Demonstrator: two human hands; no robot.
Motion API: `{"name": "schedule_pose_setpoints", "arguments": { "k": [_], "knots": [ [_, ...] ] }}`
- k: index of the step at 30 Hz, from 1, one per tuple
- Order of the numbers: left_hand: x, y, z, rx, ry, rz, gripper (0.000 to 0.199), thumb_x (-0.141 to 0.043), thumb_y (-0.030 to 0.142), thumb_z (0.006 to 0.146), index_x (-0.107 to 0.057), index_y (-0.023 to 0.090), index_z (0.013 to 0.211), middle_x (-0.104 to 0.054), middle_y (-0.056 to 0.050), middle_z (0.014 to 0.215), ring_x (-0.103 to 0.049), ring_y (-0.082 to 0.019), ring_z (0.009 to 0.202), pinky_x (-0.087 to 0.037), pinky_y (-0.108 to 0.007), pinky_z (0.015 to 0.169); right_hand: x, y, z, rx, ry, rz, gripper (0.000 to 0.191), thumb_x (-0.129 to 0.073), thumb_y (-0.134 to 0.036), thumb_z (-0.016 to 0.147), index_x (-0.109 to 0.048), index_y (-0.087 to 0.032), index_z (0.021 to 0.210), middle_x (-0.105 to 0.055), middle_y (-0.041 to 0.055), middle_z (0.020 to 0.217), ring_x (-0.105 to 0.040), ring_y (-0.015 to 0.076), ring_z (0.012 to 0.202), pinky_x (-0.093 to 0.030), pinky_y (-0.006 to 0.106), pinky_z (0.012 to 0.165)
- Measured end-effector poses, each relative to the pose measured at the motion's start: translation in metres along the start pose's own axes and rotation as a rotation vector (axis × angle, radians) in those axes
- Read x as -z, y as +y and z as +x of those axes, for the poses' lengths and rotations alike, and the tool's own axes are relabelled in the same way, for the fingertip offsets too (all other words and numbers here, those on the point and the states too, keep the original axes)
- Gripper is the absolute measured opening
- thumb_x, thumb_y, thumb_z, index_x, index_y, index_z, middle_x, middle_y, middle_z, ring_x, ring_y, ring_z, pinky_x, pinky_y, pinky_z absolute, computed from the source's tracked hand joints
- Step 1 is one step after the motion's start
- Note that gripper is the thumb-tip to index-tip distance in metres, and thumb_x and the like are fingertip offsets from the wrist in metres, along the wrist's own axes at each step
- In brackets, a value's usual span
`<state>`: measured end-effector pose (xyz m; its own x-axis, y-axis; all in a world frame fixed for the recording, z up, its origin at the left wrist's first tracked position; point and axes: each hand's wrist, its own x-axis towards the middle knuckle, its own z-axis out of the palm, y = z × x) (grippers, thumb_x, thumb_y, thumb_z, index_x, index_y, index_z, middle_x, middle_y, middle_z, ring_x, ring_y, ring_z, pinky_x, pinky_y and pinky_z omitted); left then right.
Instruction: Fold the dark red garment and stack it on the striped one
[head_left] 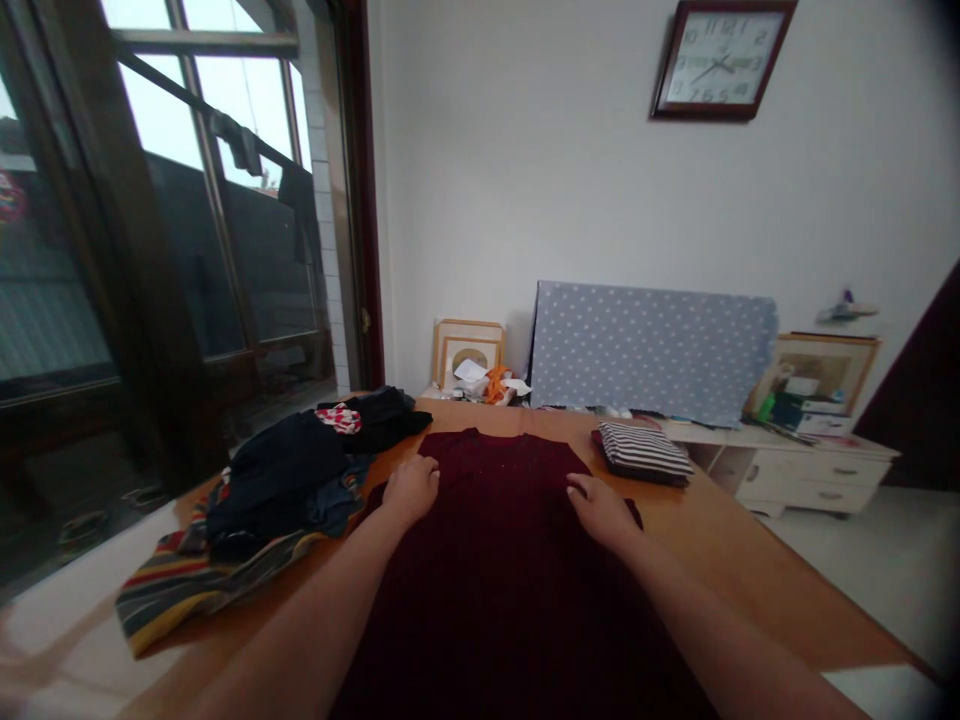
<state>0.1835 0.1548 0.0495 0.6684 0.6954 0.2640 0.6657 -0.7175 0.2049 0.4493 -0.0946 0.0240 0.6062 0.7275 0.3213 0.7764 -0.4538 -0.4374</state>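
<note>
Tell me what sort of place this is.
Probably a room at home: a framed wall clock, a grey-blue star-patterned cloth draped against the wall, and a loose heap of dark clothes on the wooden table.

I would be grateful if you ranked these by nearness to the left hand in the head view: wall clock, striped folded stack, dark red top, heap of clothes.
From the left hand:
1. Dark red top, right at the hand.
2. Heap of clothes, just to its left.
3. Striped folded stack, across on the right.
4. Wall clock, high on the far wall.

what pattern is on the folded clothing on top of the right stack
Black and white stripes, clearest in the head view.
</note>
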Motion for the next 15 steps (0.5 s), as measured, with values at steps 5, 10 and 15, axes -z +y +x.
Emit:
{"name": "schedule_pose_setpoints", "arguments": {
  "k": [5, 10, 15],
  "knots": [
    [-0.024, -0.005, 0.025, -0.077, -0.092, -0.005, 0.035, -0.049, 0.036, 0.094, -0.067, 0.026, 0.123, -0.064, -0.011, 0.13, -0.058, -0.027, 0.121, -0.042, -0.038, 0.103, -0.028, 0.041, 0.012, 0.006, -0.177, -0.179, 0.055, -0.038, -0.037, 0.099, -0.052, -0.009, 0.144, -0.048, 0.0175, 0.151, -0.039, 0.0275, 0.144, -0.032, 0.044, 0.117],
    [-0.032, -0.013, 0.054, -0.067, -0.189, -0.02, 0.031, -0.049, 0.04, 0.093, -0.072, 0.029, 0.111, -0.068, -0.009, 0.122, -0.058, -0.029, 0.12, -0.043, -0.04, 0.103, -0.027, 0.056, 0.036, 0.041, -0.239, -0.19, 0.048, -0.041, -0.042, 0.097, -0.066, -0.017, 0.13, -0.062, 0.0145, 0.137, -0.054, 0.0293, 0.132, -0.04, 0.044, 0.109],
    [-0.046, -0.017, 0.104, -0.001, -0.069, -0.086, 0.032, -0.046, 0.031, 0.094, -0.069, 0.026, 0.116, -0.066, -0.008, 0.126, -0.061, -0.024, 0.118, -0.043, -0.033, 0.103, -0.014, 0.063, 0.102, -0.012, -0.066, -0.143, 0.035, -0.049, -0.028, 0.09, -0.076, -0.021, 0.112, -0.075, 0.0103, 0.111, -0.069, 0.0244, 0.107, -0.048, 0.033, 0.093]
  ]
}}
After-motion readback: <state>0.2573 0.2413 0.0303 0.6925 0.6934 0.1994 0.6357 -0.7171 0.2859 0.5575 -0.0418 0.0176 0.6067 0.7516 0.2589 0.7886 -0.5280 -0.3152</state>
